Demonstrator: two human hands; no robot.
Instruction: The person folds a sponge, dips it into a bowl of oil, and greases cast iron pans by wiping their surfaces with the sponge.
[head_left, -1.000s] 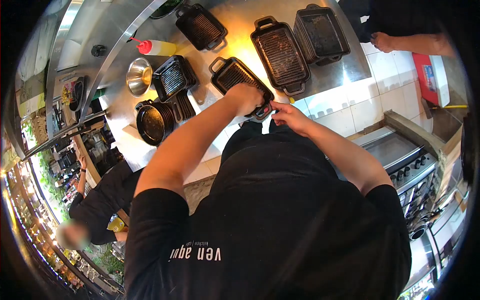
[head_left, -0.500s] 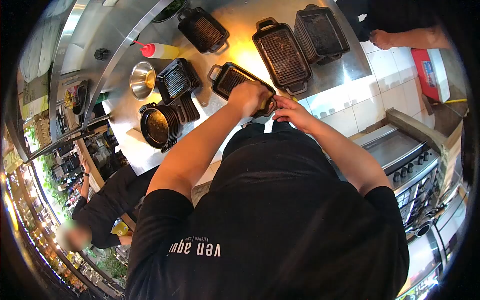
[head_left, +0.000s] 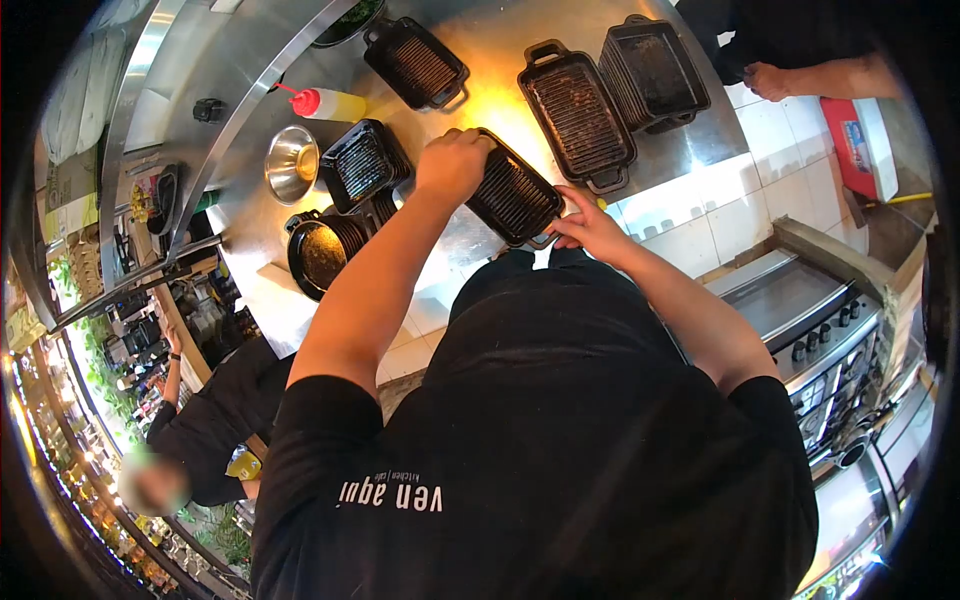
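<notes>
Metal table point(head_left: 690, 152) carries several dark pans. The ribbed pan point(head_left: 515, 195) lies between both hands at the table's near edge. Left fingers point(head_left: 472, 143) are curled closed over its far-left end. Right fingers point(head_left: 576, 200) are partly spread, touching its opposite end; whether they grip it cannot be told.
</notes>
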